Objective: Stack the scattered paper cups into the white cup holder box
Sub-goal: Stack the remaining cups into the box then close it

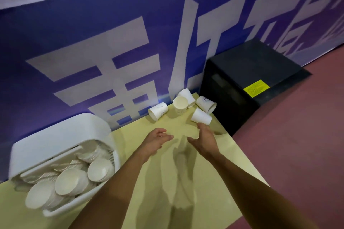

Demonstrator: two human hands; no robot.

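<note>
Several white paper cups lie scattered at the far end of the pale yellow table [167, 173]. One lies on its side at the left [157, 110], one stands upright [180, 105], another lies behind it [188, 95], and two more lie at the right [206, 104] [201, 116]. My right hand [203, 140] is open, its fingertips just short of the nearest tipped cup. My left hand [156, 140] hovers open over the table, holding nothing. The white cup holder box [55, 135] sits at the left with stacks of cups lying in it.
A blue wall banner with large white characters runs behind the table. A black cabinet [249, 78] with a yellow label stands just past the table's far right corner. Reddish floor [297, 145] lies to the right.
</note>
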